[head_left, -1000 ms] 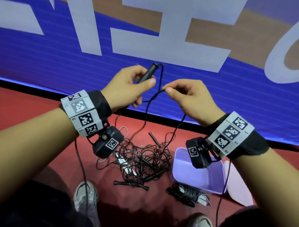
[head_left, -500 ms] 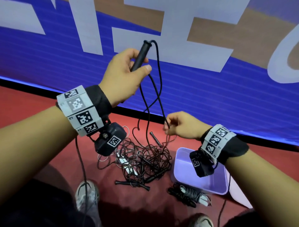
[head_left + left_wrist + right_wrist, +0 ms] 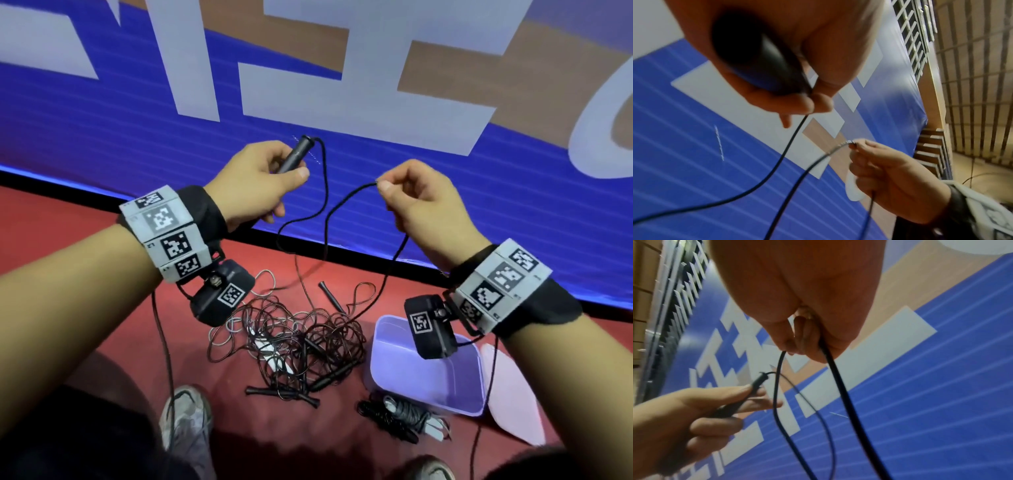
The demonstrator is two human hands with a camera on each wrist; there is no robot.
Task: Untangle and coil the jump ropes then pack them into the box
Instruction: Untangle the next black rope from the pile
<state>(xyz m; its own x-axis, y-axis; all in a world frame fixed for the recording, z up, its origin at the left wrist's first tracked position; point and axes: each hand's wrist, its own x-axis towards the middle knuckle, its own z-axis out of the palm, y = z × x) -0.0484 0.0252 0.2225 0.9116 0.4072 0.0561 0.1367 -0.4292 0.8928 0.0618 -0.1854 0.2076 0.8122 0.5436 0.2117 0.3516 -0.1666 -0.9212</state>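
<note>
My left hand (image 3: 270,174) grips a black jump rope handle (image 3: 297,153) held up at chest height; the same handle (image 3: 764,65) fills the left wrist view. From its top the black cord (image 3: 323,205) loops down and back up to my right hand (image 3: 394,186), which pinches the cord (image 3: 830,363) between thumb and forefinger. Below that hand the cord drops to a tangled pile of ropes (image 3: 294,335) on the red floor. A lilac box (image 3: 383,373) stands open to the right of the pile, under my right wrist.
A coiled black rope bundle (image 3: 397,416) lies in front of the box, and the pale lid (image 3: 513,397) lies to its right. A loose black handle (image 3: 330,296) lies behind the pile. A blue banner wall (image 3: 137,102) rises just beyond. My shoes (image 3: 185,421) are near the pile.
My right hand has risen from near the pile back to chest height with the cord pinched. My left hand has come down a little with the handle.
</note>
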